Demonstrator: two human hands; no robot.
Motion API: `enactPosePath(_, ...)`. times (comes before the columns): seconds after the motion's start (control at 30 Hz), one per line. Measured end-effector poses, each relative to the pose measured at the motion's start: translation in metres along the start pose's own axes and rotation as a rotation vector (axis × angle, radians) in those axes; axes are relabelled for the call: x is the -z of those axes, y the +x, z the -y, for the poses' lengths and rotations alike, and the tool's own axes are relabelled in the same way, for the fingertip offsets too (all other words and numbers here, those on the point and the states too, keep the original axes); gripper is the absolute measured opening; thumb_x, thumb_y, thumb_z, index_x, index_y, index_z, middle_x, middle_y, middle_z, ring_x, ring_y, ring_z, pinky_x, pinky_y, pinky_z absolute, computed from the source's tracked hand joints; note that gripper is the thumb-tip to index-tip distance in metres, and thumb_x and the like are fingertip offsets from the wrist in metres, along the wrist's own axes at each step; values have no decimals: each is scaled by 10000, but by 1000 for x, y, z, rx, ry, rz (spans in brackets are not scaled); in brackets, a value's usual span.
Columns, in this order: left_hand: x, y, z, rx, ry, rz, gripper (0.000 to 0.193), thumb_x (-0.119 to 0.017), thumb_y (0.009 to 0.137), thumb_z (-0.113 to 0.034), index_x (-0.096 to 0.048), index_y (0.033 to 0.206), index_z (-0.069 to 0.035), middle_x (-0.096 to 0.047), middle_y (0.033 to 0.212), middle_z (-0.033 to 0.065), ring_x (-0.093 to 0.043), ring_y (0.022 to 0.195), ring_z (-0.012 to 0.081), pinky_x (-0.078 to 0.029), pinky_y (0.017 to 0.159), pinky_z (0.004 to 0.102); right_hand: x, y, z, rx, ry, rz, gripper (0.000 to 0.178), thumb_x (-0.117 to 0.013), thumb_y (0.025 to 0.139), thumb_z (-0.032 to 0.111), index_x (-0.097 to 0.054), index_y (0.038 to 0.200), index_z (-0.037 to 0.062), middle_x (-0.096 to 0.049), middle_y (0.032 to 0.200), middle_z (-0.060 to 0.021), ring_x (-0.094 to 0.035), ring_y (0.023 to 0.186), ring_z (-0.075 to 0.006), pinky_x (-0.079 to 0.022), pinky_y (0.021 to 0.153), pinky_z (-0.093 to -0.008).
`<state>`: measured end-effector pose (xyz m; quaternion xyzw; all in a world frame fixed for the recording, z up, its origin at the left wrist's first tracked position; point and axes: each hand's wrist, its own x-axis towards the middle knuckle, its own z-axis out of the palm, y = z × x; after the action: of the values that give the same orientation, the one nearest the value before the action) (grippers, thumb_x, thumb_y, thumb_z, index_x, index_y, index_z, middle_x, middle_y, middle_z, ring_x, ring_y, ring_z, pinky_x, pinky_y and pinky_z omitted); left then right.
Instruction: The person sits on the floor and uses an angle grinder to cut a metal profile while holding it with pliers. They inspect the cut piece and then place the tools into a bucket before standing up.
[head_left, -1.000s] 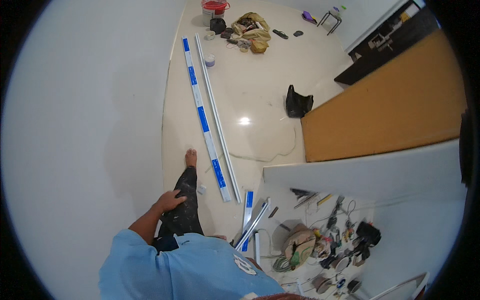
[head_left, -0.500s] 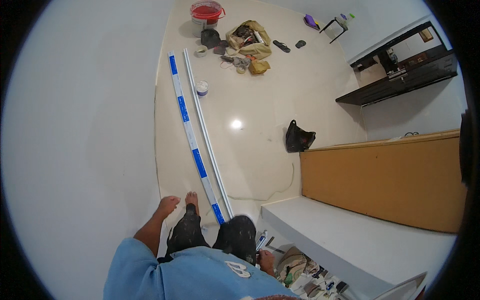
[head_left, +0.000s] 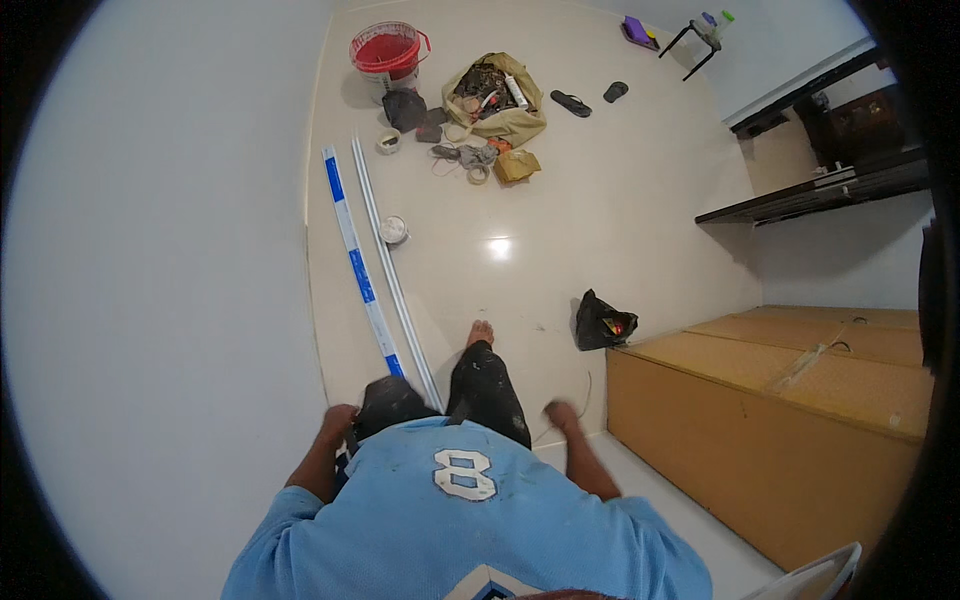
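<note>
White wall [head_left: 180, 300]: runs along our left. Pale floor [head_left: 530, 265]: bears the lots below. Brown cabinet [head_left: 740, 460]: stands to our right. Blue-and-white strip [head_left: 361, 275]: lies flat near the wall, its near end hidden behind our left knee. Pale rails [head_left: 393, 290]: lie just right of the strip, near ends also hidden by our legs; both are best stepped over, we judge, since a foot could roll or bend them. Bucket [head_left: 386, 70], red inside: far end. Tan bag [head_left: 515, 125]: beside it, open. Black bag [head_left: 592, 325]: against the cabinet's corner. Right foot [head_left: 481, 333]: bare, right of the rails; flat, short paces suit this shiny surface, in our view. Left hand [head_left: 340, 425]: beside our thigh; we cannot tell its fingers' state. Right hand [head_left: 562, 413]: over the floor, blurred, fingers seemingly curled, no held thing visible. Tub [head_left: 394, 231]: at the rails' edge; we advise keeping toes off it.
</note>
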<state>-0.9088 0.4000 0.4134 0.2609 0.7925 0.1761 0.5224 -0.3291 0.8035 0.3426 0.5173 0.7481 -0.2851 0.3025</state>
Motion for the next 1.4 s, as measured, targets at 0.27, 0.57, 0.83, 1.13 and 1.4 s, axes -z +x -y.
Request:
enactPosePath(0.27,126,27,-174,255,-832,-118,375,-693,1003,-303,-742,1249,-23,-736,1042,51,-697,910,169,-558,761,334,421,88,298,227,489,-476,215,-690,971,222,-755,1036,28,-798,921,-164,-777,893,-335,-592,827,-434)
enactPosePath(0.57,266,243,-227,207,-437,-157,390,-697,968,-344,-787,1125,1,-776,981,150,-750,916,255,-580,801,402,321,186,282,535,-363,191,313,-581,960,299,-815,1047,110,-783,1089,-189,-738,1043,-413,-591,897,-535)
enactPosePath(0.83,501,476,-333,-102,-46,-428,325,-680,990,-326,-754,1131,-43,-756,997,175,-732,957,383,-578,876,467,403,215,395,206,-1,326,349,-606,1003,342,-782,1154,81,-767,1173,-198,-733,1094,-414,-581,935,-500)
enactPosePath(1.13,716,779,-418,-140,-120,-941,414,-661,980,-236,-682,1346,-44,-724,1271,228,-670,1232,392,-505,1086,485,568,419,655,231,184,91,242,-716,1003,246,-755,1110,32,-787,1060,-200,-760,1017,-383,-596,897,-456)
enactPosePath(1.4,772,973,-392,130,-47,-1212,634,-583,1018,-245,-425,1590,-22,-516,1569,236,-537,1388,467,-429,1153,562,675,704,986,539,531,-123,339,-646,1029,290,-685,996,-45,-709,918,-235,-717,873,-395,-540,807,-440)
